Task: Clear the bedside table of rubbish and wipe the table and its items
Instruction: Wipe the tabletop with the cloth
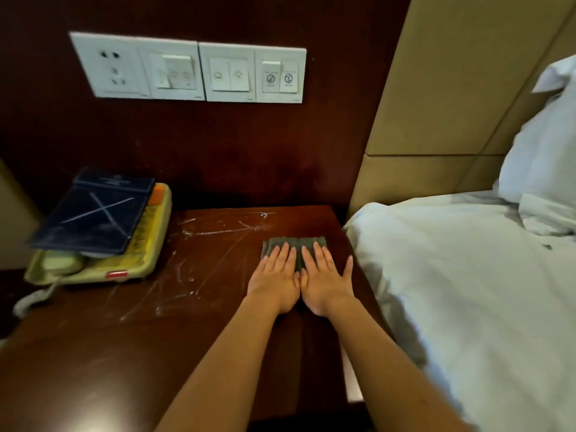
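Grey-green cloth (296, 243) flat near right rear of dark, glossy bedside table (202, 332); white streaks leftward

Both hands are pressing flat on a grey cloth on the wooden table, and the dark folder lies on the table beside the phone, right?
Not quite. The head view shows the dark folder lying on top of the phone, not on the table beside it. The rest holds: the left hand and the right hand press flat on the grey cloth on the wooden table.

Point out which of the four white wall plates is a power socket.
The leftmost white plastic wall plate: it alone has plug holes rather than rocker switches.
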### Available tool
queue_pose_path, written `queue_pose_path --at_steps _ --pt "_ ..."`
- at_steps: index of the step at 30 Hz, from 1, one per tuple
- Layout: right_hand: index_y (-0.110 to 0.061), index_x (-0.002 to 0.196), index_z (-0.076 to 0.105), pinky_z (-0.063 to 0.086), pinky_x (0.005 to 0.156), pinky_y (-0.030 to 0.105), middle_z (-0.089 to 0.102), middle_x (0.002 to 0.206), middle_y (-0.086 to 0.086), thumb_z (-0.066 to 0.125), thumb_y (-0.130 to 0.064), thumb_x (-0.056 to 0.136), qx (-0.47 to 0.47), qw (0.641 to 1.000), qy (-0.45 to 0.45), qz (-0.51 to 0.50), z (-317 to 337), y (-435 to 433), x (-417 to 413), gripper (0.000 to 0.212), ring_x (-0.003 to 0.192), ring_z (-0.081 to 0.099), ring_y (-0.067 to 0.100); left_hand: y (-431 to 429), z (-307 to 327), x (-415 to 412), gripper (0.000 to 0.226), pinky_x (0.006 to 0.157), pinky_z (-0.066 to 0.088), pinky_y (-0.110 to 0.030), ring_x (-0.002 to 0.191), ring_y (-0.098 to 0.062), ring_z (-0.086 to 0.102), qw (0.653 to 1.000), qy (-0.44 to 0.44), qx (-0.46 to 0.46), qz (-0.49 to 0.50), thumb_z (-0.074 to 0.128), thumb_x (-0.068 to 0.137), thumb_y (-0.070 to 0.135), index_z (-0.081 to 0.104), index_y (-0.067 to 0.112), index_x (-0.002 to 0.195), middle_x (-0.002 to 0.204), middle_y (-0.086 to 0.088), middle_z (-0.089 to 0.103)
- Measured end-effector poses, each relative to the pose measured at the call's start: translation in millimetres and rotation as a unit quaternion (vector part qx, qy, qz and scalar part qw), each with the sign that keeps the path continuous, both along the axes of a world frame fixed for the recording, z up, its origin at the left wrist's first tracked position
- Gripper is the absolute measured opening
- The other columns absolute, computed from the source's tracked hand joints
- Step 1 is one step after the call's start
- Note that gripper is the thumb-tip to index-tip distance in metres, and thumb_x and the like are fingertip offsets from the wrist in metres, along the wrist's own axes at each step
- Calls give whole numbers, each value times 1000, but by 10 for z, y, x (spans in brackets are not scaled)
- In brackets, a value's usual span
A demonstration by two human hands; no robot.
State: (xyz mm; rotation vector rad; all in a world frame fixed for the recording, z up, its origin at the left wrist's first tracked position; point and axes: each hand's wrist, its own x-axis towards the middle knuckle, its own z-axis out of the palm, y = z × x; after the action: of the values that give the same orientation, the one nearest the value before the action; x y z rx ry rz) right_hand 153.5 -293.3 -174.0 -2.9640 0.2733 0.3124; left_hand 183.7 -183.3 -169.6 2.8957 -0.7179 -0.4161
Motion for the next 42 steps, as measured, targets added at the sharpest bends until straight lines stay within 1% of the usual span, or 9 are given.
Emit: queue_pose_path --at_steps 5,8,9,15,17,19,25,38,42 --pt "-28 151 -10 -25 102 61 -19 158 -2 10 -40 102 -27 1000 7 3 12 348 -722 55 145 -18 14 330 11 -719 55 119 -7 -34 144 -16 -18 1000 10 23 0 7 102 35 -14 15 149 157 -2 -21" --pt "-27 151 -10 -40 84 54 -19 159 -2 11 -40 102 -29 1000 4 8 38 522 -1074 55 145 -18 14 496 29 -1059 56 119 -8 -33 144 -15 -19 999 21 31 1 7 102 36 -15 15 149 156 -1 -22" --pt "-27 151 -10 -41 80 52 -19 159 -1 12 -40 102 -29 1000 3 11 43 570 -1175 55 145 -18 14 543 34 -1158 56 119 -8 -33 144 -15 -19 999 24 32 3 7 102 36 -16 15 149 156 0 -22" --pt "-33 149 -15 -35 89 55 -22 158 0 11 -41 101 -35 998 23 41 80 707 -1483 55 144 -21 16 709 49 -1488 56 118 -9 -33 143 -15 -21 999 33 27 9 7 102 36 -16 16 149 156 0 -24" --pt "-35 148 -16 -26 100 60 -23 157 1 11 -42 101 -34 998 29 45 78 703 -1486 54 144 -22 17 721 32 -1489 56 118 -10 -34 143 -15 -21 999 30 24 10 7 102 36 -16 17 149 156 0 -24" --pt "-35 148 -16 -19 105 62 -23 157 0 11 -42 102 -28 998 34 45 83 693 -1434 54 144 -22 17 718 15 -1440 56 117 -11 -33 143 -14 -21 999 25 19 12 7 102 36 -16 17 149 156 1 -24" --pt "-36 149 -13 -18 105 63 -24 157 -2 11 -41 102 -7 999 25 32 68 682 -936 53 144 -22 14 685 -21 -986 55 116 -11 -33 144 -14 -20 1000 -3 4 28 7 102 36 -15 17 149 156 1 -22" --pt "-32 151 -7 -18 108 62 -17 159 0 10 -38 102 -22 1000 7 19 62 475 992 52 146 -16 16 413 -63 938 54 120 -4 -34 146 -14 -10 998 -38 -17 56 10 102 35 -6 18 151 159 0 -12" --pt "-32 151 -4 -16 109 61 -14 160 0 11 -37 102 -20 1000 -8 18 42 411 1410 52 146 -15 16 362 -64 1348 54 120 -4 -33 147 -15 -7 997 -49 -27 57 13 102 34 -2 17 152 160 0 -7"
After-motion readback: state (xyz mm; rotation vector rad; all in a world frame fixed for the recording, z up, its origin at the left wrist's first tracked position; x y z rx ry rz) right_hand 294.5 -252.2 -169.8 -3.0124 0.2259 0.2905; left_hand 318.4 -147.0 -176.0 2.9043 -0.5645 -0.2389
